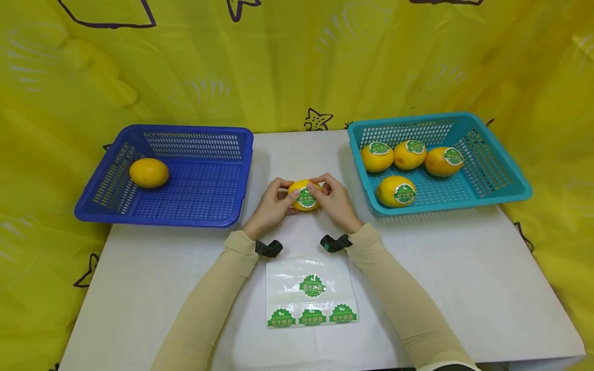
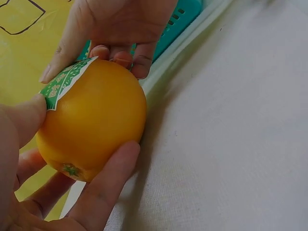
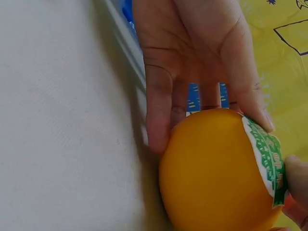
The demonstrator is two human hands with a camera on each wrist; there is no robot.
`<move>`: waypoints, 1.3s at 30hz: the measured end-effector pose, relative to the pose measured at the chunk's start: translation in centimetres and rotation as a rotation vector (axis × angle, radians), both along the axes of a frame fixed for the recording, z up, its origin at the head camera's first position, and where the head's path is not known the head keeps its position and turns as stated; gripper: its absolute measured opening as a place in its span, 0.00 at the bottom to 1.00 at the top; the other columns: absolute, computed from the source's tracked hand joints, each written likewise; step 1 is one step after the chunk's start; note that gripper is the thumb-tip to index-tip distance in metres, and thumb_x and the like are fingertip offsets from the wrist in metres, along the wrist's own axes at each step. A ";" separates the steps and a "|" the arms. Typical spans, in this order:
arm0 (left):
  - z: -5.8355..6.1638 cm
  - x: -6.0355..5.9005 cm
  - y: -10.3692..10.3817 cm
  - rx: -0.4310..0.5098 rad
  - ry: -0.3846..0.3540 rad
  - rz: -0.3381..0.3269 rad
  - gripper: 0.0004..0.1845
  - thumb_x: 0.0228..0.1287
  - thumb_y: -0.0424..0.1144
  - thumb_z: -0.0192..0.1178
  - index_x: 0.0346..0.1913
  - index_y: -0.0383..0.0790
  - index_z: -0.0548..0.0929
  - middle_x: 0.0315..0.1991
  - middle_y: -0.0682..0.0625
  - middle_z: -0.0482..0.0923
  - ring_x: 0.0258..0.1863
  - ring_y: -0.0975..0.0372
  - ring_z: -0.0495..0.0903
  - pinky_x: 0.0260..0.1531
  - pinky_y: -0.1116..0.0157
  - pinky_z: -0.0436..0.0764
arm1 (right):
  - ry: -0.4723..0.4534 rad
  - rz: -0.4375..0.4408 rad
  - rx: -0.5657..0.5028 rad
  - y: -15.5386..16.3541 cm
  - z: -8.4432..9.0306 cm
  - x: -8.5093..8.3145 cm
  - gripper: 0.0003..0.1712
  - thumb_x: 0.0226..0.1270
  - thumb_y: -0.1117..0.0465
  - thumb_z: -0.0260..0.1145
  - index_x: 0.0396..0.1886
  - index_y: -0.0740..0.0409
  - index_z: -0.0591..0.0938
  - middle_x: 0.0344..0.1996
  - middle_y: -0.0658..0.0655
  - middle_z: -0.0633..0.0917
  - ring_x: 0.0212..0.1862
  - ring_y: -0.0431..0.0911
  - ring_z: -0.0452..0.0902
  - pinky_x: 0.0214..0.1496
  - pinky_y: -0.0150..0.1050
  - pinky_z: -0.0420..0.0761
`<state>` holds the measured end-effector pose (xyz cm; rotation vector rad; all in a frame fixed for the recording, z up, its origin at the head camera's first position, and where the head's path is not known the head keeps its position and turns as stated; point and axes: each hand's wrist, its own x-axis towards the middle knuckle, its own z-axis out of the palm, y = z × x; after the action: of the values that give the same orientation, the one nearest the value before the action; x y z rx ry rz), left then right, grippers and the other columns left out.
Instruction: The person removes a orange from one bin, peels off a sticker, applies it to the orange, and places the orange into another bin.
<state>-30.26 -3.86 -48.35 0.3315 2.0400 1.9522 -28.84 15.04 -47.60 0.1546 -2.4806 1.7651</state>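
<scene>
Both hands hold one orange (image 1: pixel 304 203) between them, above the middle of the table. My left hand (image 1: pixel 274 201) grips its left side, thumb on top and fingers curled around the far side and underneath. On the other side my right hand (image 1: pixel 337 202) grips it too, with its thumb (image 3: pixel 252 103) at the sticker's edge. A green and white sticker (image 2: pixel 66 83) lies across the top of the fruit, its edge standing slightly off the curved skin in both wrist views. The stem end (image 2: pixel 71 169) faces the left palm.
At left a blue basket (image 1: pixel 195 221) holds one orange (image 1: pixel 149 173) without a visible sticker. The teal basket (image 1: pixel 501 193) at right has several stickered oranges (image 1: pixel 396 191). A sticker sheet (image 1: pixel 287 273) with several green labels lies between the forearms on the white table (image 1: pixel 153 288).
</scene>
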 end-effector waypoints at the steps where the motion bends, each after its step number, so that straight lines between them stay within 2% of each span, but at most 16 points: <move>1: 0.0 0.0 0.0 -0.001 -0.003 0.000 0.18 0.73 0.39 0.57 0.56 0.32 0.67 0.57 0.39 0.65 0.50 0.48 0.76 0.37 0.58 0.84 | 0.004 0.006 0.006 0.0 0.0 0.0 0.17 0.70 0.52 0.65 0.50 0.60 0.82 0.23 0.55 0.67 0.26 0.48 0.62 0.25 0.35 0.61; 5: 0.0 0.1 -0.1 -0.014 -0.026 -0.002 0.18 0.73 0.39 0.56 0.58 0.32 0.67 0.57 0.39 0.66 0.51 0.49 0.77 0.38 0.59 0.84 | -0.006 0.037 0.030 0.2 -0.2 0.1 0.19 0.72 0.51 0.63 0.53 0.60 0.82 0.23 0.55 0.68 0.27 0.48 0.63 0.26 0.35 0.62; 8: 0.3 0.2 -0.2 -0.042 -0.037 -0.008 0.20 0.74 0.40 0.56 0.59 0.33 0.67 0.57 0.39 0.68 0.51 0.50 0.77 0.39 0.59 0.84 | -0.032 0.086 0.053 0.5 -0.2 0.3 0.21 0.69 0.53 0.66 0.56 0.60 0.79 0.24 0.56 0.69 0.27 0.48 0.64 0.27 0.35 0.62; 12: 0.6 0.3 -0.2 -0.125 -0.003 -0.016 0.25 0.70 0.44 0.61 0.61 0.34 0.67 0.60 0.39 0.68 0.53 0.51 0.76 0.40 0.62 0.83 | -0.043 0.146 0.102 1.0 -0.1 0.5 0.29 0.61 0.59 0.74 0.60 0.60 0.75 0.26 0.57 0.70 0.29 0.49 0.65 0.28 0.35 0.64; 16: 0.8 0.2 -0.2 -0.184 0.034 -0.022 0.29 0.66 0.45 0.65 0.63 0.35 0.66 0.63 0.38 0.67 0.56 0.51 0.75 0.40 0.64 0.83 | -0.020 0.161 0.138 1.3 0.0 0.4 0.31 0.60 0.61 0.74 0.62 0.61 0.73 0.27 0.58 0.70 0.29 0.49 0.65 0.29 0.35 0.64; 22: 0.7 0.2 -0.2 -0.162 0.023 -0.032 0.28 0.67 0.44 0.64 0.63 0.35 0.66 0.63 0.38 0.67 0.59 0.50 0.73 0.42 0.64 0.82 | -0.004 0.172 0.137 1.4 -0.2 0.3 0.32 0.60 0.61 0.74 0.62 0.60 0.73 0.27 0.58 0.70 0.29 0.49 0.65 0.28 0.35 0.65; 30: 0.1 0.0 -0.4 -0.096 0.003 -0.036 0.28 0.67 0.43 0.64 0.62 0.34 0.65 0.64 0.39 0.65 0.60 0.49 0.71 0.42 0.62 0.83 | -0.070 0.176 0.049 1.5 -0.4 0.2 0.27 0.66 0.61 0.68 0.64 0.58 0.74 0.28 0.59 0.68 0.30 0.51 0.65 0.28 0.33 0.65; 36: 0.0 0.0 -0.5 -0.093 -0.002 -0.033 0.28 0.66 0.43 0.65 0.62 0.35 0.66 0.65 0.39 0.65 0.60 0.49 0.72 0.42 0.62 0.83 | -0.060 0.190 0.013 1.5 -0.1 0.4 0.26 0.68 0.64 0.67 0.64 0.62 0.73 0.29 0.61 0.68 0.31 0.51 0.64 0.28 0.32 0.63; 39: -0.1 0.0 -0.5 -0.151 0.025 -0.016 0.32 0.62 0.45 0.69 0.63 0.37 0.66 0.64 0.40 0.66 0.59 0.50 0.72 0.44 0.61 0.82 | -0.040 0.190 0.020 1.5 -0.3 0.4 0.26 0.68 0.64 0.66 0.64 0.62 0.74 0.28 0.59 0.68 0.30 0.51 0.65 0.28 0.33 0.65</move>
<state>-30.27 -4.38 -48.45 0.3386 2.1784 1.7795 -28.44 16.53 -47.88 0.3715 -2.5892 1.8288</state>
